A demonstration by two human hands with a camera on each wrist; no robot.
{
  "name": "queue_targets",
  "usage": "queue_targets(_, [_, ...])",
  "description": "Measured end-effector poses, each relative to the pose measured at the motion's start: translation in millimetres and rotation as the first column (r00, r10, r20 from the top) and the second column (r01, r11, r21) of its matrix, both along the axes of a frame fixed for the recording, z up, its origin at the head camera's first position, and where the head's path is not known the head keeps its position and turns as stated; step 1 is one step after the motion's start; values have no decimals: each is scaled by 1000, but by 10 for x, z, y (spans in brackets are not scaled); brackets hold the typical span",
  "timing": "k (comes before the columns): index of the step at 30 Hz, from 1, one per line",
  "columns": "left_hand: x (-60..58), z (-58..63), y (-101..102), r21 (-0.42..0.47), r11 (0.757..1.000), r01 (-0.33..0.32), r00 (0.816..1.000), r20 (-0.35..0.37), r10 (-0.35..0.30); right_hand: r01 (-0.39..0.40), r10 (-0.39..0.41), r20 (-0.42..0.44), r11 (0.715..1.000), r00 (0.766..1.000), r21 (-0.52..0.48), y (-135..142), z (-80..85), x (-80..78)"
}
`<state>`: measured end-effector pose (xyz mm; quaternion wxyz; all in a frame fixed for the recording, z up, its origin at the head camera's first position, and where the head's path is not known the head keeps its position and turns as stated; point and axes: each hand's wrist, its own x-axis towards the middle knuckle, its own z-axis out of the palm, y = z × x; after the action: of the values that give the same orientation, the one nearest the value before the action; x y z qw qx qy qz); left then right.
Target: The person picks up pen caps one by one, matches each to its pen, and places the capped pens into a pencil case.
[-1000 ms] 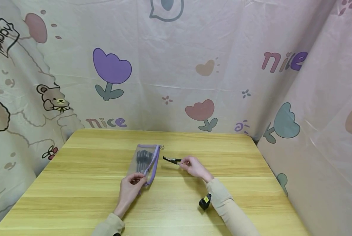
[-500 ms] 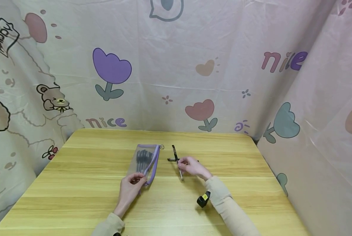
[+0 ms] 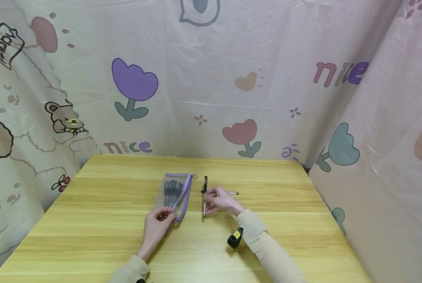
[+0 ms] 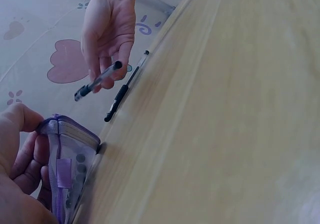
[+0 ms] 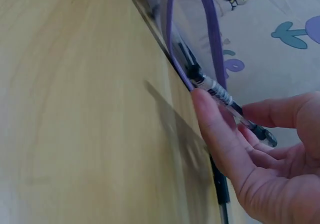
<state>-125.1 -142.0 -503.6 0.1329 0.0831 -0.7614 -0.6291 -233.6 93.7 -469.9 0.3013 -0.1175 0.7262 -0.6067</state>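
Observation:
My left hand (image 3: 157,226) pinches the near end of a see-through pencil case (image 3: 187,198) with purple trim and a zip. Its zipped side gapes, as the right wrist view shows. Several dark-capped pens (image 3: 170,192) lie inside. To the right of the case, my right hand (image 3: 223,199) holds a clear pen (image 4: 99,80) with black ends between thumb and fingers, raised off the table. Below that hand a second black and clear pen (image 4: 125,89) lies crosswise on the tabletop, partly hidden in the head view.
The wood-grain table (image 3: 97,204) carries all of this. A patterned cloth (image 3: 193,70) hangs behind and at both sides. At my right wrist sits a small black device (image 3: 234,238) with a yellow label.
My right hand has turned the held pen from sideways to pointing away from me and shifted left, closer to the case. The second pen stays on the table; my left hand stays put.

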Motion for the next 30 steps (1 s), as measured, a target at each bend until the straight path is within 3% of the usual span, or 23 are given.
queue_targets(13, [-12, -3, 15, -16, 1000, 11, 1000, 22, -11, 94, -82, 110, 990, 991, -107, -416, -123, -25])
queue_targets(30, [-18, 7, 25, 28, 999, 26, 999, 30, -27, 169, -168, 13, 984, 986, -54, -900, -176, -62])
